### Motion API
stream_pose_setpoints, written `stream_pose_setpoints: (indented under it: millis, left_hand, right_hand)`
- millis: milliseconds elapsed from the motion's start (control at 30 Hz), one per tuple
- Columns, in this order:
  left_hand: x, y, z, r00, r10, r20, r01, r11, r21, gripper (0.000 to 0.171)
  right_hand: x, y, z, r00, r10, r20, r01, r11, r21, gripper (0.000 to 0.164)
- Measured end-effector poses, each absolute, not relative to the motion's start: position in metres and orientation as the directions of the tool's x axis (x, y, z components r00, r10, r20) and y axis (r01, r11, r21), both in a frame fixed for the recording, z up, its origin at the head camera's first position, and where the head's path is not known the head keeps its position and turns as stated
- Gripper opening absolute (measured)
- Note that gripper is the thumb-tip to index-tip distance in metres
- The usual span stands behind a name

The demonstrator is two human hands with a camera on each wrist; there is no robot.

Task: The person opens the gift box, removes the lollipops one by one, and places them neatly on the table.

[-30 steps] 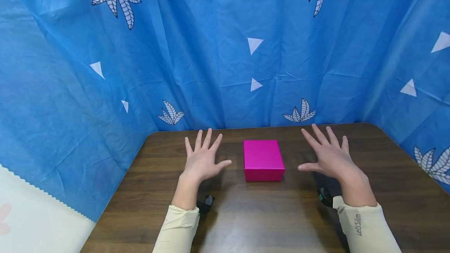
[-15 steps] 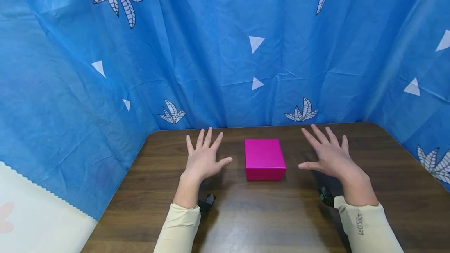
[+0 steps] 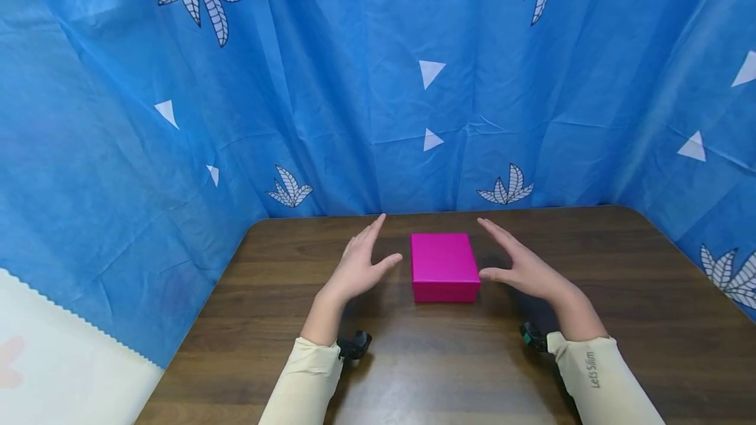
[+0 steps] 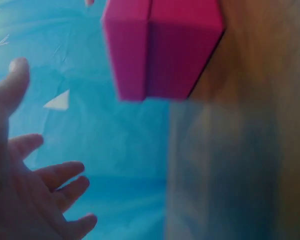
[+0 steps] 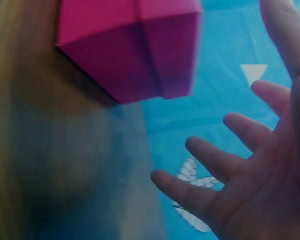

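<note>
Blue fabric (image 3: 366, 84), printed with white leaves (image 3: 516, 183) and triangles (image 3: 431, 72), is hung behind a brown table (image 3: 425, 359). On it, 1 pink lidded box (image 3: 444, 261) is set near the far edge. To 1 side of the box, the left hand (image 3: 359, 269) is held wide, thumb parted from extended fingers; to the other, the right hand (image 3: 525, 272) is likewise held spread.

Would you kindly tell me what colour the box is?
The box is magenta pink, clearest in the head view.
</note>
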State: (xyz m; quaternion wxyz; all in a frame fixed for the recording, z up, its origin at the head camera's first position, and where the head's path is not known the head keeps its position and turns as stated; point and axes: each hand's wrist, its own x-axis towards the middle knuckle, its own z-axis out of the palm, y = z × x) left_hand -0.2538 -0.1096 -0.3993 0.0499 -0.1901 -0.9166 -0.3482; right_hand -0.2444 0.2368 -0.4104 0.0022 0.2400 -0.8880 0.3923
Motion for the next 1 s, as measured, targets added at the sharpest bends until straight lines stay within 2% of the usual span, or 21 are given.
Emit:
stream_pose_setpoints:
  millis: [133, 300, 733, 1000]
  left_hand:
    - [-0.256, -0.097, -0.412, -0.903, 0.389, 0.180, 0.382, 0.538, 0.752, 0.083]
    - [-0.254, -0.091, -0.426, -0.888, 0.445, 0.115, 0.335, 0.456, 0.824, 0.080]
    - [-0.258, -0.084, -0.442, -0.867, 0.496, 0.047, 0.267, 0.385, 0.883, 0.085]
    - [-0.258, -0.083, -0.444, -0.872, 0.487, 0.040, 0.270, 0.412, 0.870, 0.085]
  right_hand:
    - [-0.245, 0.233, -0.420, -0.882, -0.448, 0.146, -0.382, 0.498, -0.779, 0.091]
    - [-0.246, 0.227, -0.428, -0.874, -0.472, 0.117, -0.350, 0.442, -0.826, 0.087]
    - [-0.247, 0.227, -0.432, -0.879, -0.474, 0.046, -0.303, 0.482, -0.822, 0.090]
    - [-0.246, 0.229, -0.435, -0.886, -0.463, 0.020, -0.283, 0.505, -0.815, 0.089]
